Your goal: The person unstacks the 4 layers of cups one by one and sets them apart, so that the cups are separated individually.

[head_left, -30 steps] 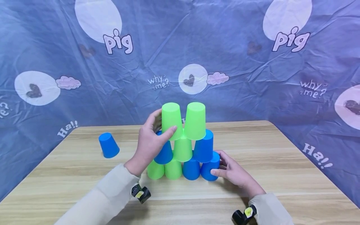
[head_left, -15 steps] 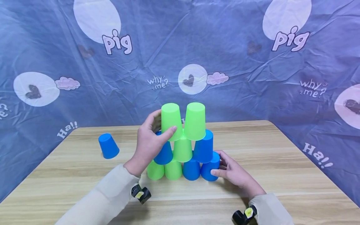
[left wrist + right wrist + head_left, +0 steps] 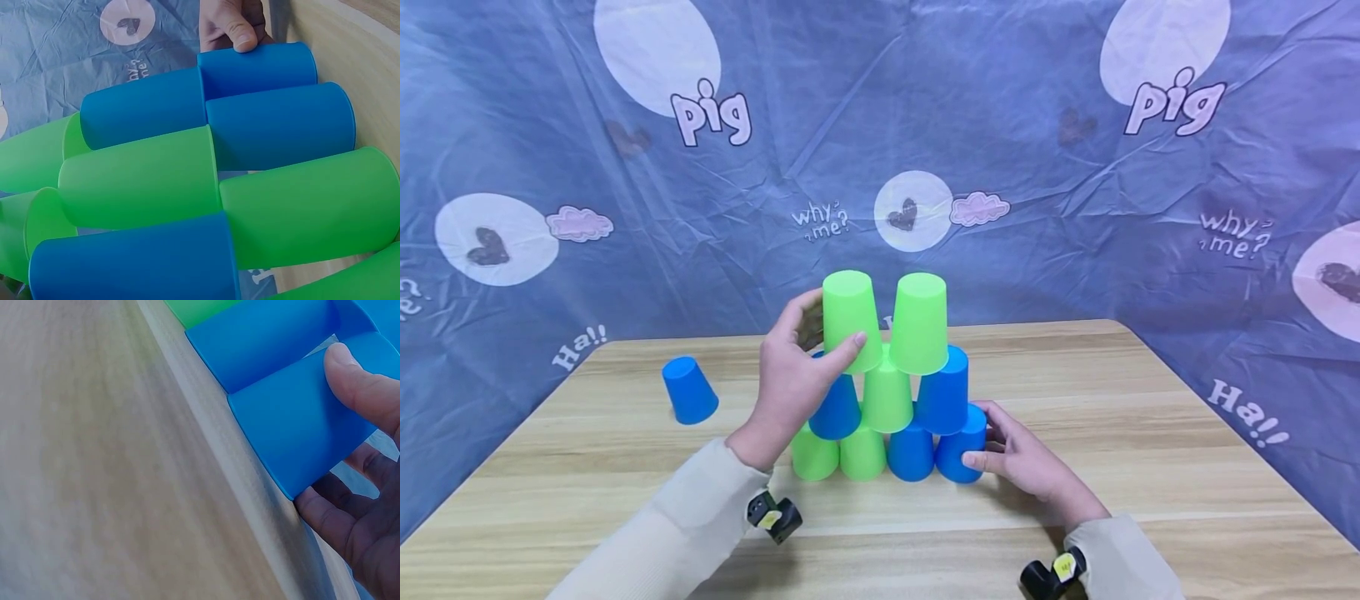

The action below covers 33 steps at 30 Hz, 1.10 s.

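Note:
Upside-down plastic cups stand in a stepped stack. My left hand [image 3: 792, 371] holds the left green cup [image 3: 850, 321] of the top row, thumb in front and fingers behind. That cup sits over the middle row's left blue cup [image 3: 837, 410] and green cup [image 3: 887, 392]. The other top green cup [image 3: 921, 323] stands to its right, a gap between them. Low on the right, my right hand [image 3: 1026, 457] grips the end blue cup [image 3: 961, 446] of the bottom row, its thumb on the cup's side in the right wrist view. Another blue cup [image 3: 943, 392] stands above.
A lone blue cup [image 3: 691, 390] stands upside down on the wooden table [image 3: 1150, 433], left of the stack. Green cups [image 3: 815, 454] and a blue cup [image 3: 911, 452] fill the rest of the bottom row. A blue printed cloth [image 3: 1037, 275] hangs behind and beside the table.
My left hand and its green cup have shifted slightly left and up, widening the gap to the other top cup. My right hand has stayed in place.

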### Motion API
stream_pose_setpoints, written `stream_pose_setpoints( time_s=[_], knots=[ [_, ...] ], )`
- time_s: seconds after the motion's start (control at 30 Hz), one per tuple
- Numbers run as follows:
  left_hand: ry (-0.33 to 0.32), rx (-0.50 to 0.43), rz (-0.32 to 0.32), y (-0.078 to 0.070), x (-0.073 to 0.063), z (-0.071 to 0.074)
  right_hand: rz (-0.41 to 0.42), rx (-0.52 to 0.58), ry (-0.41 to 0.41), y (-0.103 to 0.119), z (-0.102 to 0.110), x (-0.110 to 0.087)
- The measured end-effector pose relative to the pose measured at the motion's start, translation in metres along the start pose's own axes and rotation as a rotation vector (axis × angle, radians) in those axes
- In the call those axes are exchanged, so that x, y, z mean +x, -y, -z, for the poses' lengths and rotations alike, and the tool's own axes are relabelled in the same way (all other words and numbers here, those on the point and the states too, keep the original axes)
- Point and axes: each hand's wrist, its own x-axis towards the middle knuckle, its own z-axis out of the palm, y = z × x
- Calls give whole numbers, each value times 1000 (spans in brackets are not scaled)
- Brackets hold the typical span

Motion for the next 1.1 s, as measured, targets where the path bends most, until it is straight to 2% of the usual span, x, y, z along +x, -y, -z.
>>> stream_pose_setpoints(
  time_s=[0.37, 0.67, 0.9, 1.1],
  knots=[
    [-49, 0, -36, -3, 3, 9, -9, 7, 1, 0, 1, -1],
    [-50, 15, -21, -1, 3, 18, 3, 2, 2, 0, 2, -2],
    [-85, 49, 37, 1, 1, 27, 15, -2, 9, -1, 2, -2],
    [-146, 90, 72, 3, 1, 38, 16, 0, 13, -1, 1, -1]
  ],
)
